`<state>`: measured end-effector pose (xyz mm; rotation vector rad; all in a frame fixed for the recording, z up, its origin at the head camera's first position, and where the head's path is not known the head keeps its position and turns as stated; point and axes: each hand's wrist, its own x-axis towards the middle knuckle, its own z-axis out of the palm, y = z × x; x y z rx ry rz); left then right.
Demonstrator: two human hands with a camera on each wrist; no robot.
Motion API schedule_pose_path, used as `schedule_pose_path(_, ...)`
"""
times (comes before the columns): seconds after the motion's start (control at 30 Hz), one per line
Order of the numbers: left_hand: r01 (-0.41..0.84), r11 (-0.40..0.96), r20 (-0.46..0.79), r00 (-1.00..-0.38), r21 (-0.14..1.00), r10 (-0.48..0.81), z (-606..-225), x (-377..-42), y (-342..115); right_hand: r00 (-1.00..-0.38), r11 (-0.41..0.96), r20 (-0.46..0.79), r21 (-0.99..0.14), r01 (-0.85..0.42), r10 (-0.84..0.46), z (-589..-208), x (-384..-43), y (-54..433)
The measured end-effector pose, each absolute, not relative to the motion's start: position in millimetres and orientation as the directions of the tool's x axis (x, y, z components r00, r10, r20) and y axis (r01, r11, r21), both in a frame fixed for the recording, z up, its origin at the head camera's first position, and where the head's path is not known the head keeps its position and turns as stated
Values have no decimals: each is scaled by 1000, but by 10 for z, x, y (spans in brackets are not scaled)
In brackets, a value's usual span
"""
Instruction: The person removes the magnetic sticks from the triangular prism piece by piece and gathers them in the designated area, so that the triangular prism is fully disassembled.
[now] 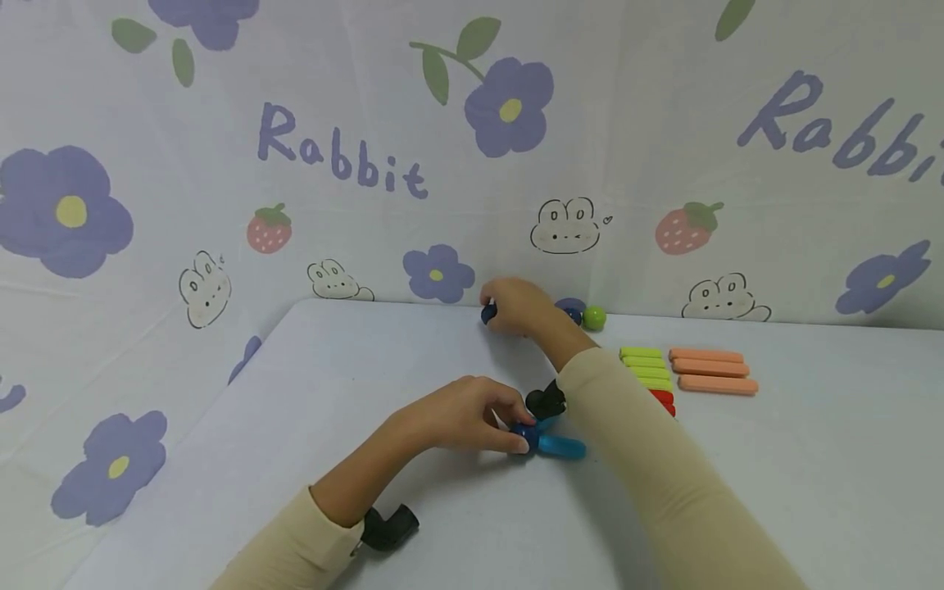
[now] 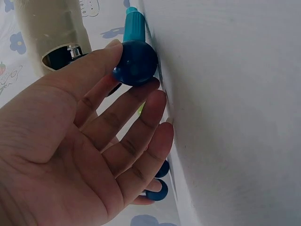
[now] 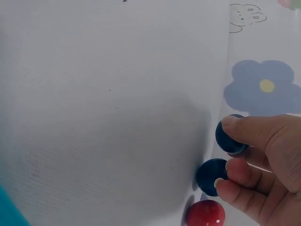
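My left hand (image 1: pixel 465 414) pinches a dark blue ball (image 2: pixel 136 63) between thumb and fingers, low over the table. Two light blue rods (image 1: pixel 562 447) stick out from this ball towards the right. Farther back, my right hand (image 1: pixel 519 307) reaches across to the table's rear edge and pinches another dark blue ball (image 3: pixel 228 142). Just under its other fingertips lies a second dark blue ball (image 3: pixel 211 177), with a red ball (image 3: pixel 205 215) beside that one. In the head view the right hand hides most of these balls.
A lime-green ball (image 1: pixel 594 318) and a dark blue ball (image 1: pixel 574 316) stand at the rear edge. Lime-green rods (image 1: pixel 643 365), red rods (image 1: pixel 664 398) and orange rods (image 1: pixel 711 369) lie to the right, partly behind my right sleeve (image 1: pixel 649 459). A patterned cloth (image 1: pixel 354 246) hangs behind the table.
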<state>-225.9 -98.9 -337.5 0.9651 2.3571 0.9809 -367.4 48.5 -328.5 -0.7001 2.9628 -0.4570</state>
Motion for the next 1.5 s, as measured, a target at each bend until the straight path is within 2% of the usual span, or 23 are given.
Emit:
schedule_pose_path(0.37,465,497,-79,-667,732,741,-3399,-2288,-1000,-891,866,16,-229,-445,-454,-3330,-3630,436)
schedule_pose_path(1.1,466,488,-76,-661,738,747,-3389,-2278,-995,-877,859,10,-196,-472,-480,-3314,-3639,454)
schedule_pose_path(1.3,464,486,-78,-659,741,748,-3403,-2283,-989,-856,822,80,-245,-514,-511,-3162,-3500,524)
schedule_pose_path(1.5,472,493,-81,-657,731,749,-3398,-2287,-989,-806,724,219,-355,-591,-550,-3019,-3069,780)
